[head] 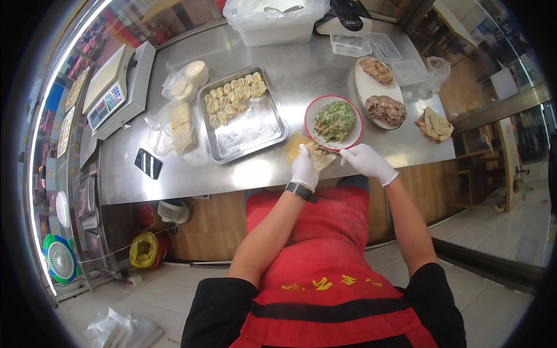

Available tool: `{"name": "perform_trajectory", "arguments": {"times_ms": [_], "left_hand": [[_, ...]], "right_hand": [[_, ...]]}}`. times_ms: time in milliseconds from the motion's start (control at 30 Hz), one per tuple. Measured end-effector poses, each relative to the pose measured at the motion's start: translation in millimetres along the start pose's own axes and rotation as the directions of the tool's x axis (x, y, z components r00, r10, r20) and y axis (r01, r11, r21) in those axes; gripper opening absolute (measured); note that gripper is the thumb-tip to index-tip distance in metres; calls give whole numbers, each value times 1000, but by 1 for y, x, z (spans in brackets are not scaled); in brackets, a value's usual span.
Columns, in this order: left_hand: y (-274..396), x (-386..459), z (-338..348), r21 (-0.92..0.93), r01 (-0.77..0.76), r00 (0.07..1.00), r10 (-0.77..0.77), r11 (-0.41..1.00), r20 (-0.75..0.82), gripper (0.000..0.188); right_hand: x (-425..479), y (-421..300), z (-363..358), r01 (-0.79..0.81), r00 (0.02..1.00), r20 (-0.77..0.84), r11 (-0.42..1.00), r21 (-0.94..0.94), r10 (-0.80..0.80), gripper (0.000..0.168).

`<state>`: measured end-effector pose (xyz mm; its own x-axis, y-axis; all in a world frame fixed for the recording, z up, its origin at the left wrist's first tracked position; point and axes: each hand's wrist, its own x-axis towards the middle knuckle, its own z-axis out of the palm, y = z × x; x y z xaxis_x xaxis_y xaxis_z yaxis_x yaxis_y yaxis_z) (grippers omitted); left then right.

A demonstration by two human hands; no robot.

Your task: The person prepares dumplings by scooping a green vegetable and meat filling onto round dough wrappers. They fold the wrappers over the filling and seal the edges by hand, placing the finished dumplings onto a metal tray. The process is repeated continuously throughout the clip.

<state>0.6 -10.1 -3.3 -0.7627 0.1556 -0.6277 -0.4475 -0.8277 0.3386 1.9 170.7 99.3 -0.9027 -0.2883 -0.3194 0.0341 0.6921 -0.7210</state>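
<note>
My gloved left hand (304, 168) holds a thin dough wrapper (324, 162) near the table's front edge, its thumb on top. A dab of filling (317, 150) lies on that wrapper. In my gloved right hand (366, 161) is a slim utensil, mostly hidden by the fingers, whose tip meets the filling. More yellowish wrappers (296, 147) lie on the table just beyond my left hand. Right behind both hands stands a red-rimmed plate (310, 116) heaped with green-flecked minced filling (335, 121). To the left, a steel tray (243, 141) carries rows of folded wontons (235, 96).
Bagged wrappers (177, 124), a phone (149, 163) and a digital scale (109, 98) are at the left. An oval plate (377, 82) with two meat mounds, plastic boxes (351, 44) and a crumpled cloth (435, 125) are at the right. A plastic-lined white tub (276, 32) stands at the back.
</note>
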Motion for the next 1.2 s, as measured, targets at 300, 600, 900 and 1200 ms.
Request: {"name": "perform_trajectory", "arguments": {"times_ms": [300, 600, 900, 1200], "left_hand": [[35, -25, -6, -21, -43, 995, 45, 999, 90, 48], [33, -36, 12, -60, 9, 990, 0, 998, 144, 50], [47, -32, 3, 17, -19, 982, 15, 1000, 187, 53], [37, -30, 13, 15, -89, 981, 85, 996, 176, 49]], "right_hand": [[-34, -25, 62, 57, 925, -337, 943, -328, -174, 33], [-31, -43, 44, 57, 919, -366, 968, -243, -146, 26], [-39, -47, 26, 20, 954, -295, 992, -121, -55, 29], [-31, -52, 33, -42, 950, -305, 940, -338, -67, 27]]}}
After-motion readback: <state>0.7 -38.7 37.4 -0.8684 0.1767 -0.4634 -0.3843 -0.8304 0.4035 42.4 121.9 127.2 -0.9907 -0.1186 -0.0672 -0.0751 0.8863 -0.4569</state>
